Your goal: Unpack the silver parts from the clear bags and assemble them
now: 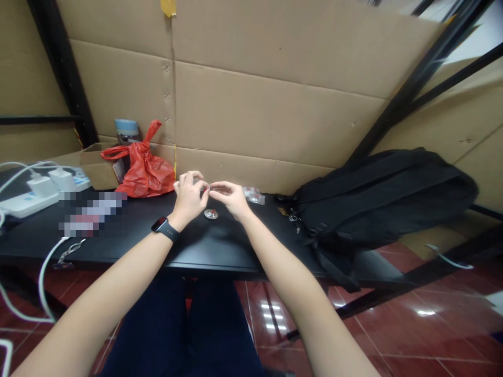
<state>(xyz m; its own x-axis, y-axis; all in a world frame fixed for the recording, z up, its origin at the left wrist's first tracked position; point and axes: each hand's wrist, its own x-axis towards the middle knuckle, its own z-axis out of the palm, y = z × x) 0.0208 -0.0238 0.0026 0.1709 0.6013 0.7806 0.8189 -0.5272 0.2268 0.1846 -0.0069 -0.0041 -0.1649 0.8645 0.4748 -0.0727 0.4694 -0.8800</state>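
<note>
My left hand (191, 196), with a dark smartwatch (165, 229) on its wrist, and my right hand (230, 198) meet above the black table (220, 246). Thumb and forefinger of each are pinched together, fingertip to fingertip. Between them shows a tiny, thin, dark or metallic piece (210, 187), too small to name. Just below the fingers, a small round silvery disc (211, 214) with a reddish-orange bit on it lies on the tabletop. Behind my right hand is a small clear plastic packet (254, 196).
To the left are a red plastic bag (145, 170), a cardboard box (98, 170), a blue-lidded container (127, 129) and a white power strip (31, 201) with cables. A black backpack (385, 199) lies on the right. Cardboard panels (267, 110) stand behind the table.
</note>
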